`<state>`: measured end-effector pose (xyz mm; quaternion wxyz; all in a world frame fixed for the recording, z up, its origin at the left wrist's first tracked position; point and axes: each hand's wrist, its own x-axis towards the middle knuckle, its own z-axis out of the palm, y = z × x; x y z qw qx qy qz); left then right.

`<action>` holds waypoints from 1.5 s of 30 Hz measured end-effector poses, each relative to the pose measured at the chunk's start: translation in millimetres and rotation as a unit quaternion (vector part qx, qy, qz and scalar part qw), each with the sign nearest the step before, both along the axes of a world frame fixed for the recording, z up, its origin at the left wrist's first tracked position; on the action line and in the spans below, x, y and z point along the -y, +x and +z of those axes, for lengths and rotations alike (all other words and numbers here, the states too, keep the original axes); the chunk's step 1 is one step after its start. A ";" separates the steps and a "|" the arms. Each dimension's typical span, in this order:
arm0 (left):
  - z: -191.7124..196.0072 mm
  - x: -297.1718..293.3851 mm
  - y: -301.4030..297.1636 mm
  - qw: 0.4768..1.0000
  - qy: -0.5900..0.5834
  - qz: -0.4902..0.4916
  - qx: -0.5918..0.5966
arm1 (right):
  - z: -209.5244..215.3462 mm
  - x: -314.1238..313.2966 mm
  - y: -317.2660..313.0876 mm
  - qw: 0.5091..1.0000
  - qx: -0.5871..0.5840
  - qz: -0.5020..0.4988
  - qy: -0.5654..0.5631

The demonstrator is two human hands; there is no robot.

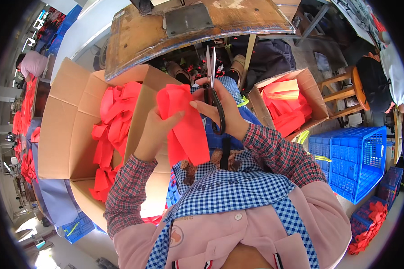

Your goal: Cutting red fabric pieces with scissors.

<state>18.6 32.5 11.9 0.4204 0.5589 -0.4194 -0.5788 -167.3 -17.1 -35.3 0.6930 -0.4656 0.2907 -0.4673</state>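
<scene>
— Two plaid sleeves (pixel 131 188) below; holding what in the left hand (pixel 157 127)?
— Clamped on a red cloth strip (pixel 188 134), with the thumb laid over the front and the other fingers hidden behind the cloth.
— Held where?
— Up in the air, off the near edge of the wooden counter (pixel 238 22), left of that edge's middle.
— And the right hand (pixel 231 110)?
— Wrapped round the black handles of the scissors (pixel 211 74). Blades only slightly apart, pointing up toward the counter's near edge. Thumb right by the strip's right side; cannot tell whether touching.
— To the left?
— Large open cardboard box (pixel 60 121), just beside the counter's near left corner, heaped with red strips (pixel 121 112).
— And to the right?
— Smaller cardboard box (pixel 318 98), off the near right corner, with red pieces (pixel 285 105) inside, the topmost in bright light. Farther right, a blue crate (pixel 343 154) near a wooden stool (pixel 361 87).
— On the counter?
— Dark flat plate (pixel 187 19), left of the middle.
</scene>
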 end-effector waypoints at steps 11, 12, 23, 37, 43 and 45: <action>-0.2 -8.3 -5.8 0.996 0.079 -0.016 -0.024 | 1.3 14.4 -14.7 0.998 0.010 0.057 -0.009; -0.3 -8.2 -6.0 0.996 0.090 -0.013 -0.012 | 0.4 15.1 -15.4 0.997 0.028 0.062 0.030; -5.7 -1.0 0.4 0.996 0.018 0.079 -0.045 | -21.4 -17.5 -17.4 0.971 -0.203 0.072 -0.105; -8.8 4.4 -7.4 0.996 0.016 0.071 -0.056 | -12.9 -17.5 -15.0 0.955 -0.268 0.074 -0.103; -8.5 5.9 -8.8 0.995 0.012 0.067 -0.066 | -11.9 -17.5 -13.5 0.961 -0.251 0.059 -0.096; -7.4 6.0 -9.1 0.995 0.012 0.067 -0.072 | -11.7 -17.5 -13.7 0.962 -0.252 0.066 -0.082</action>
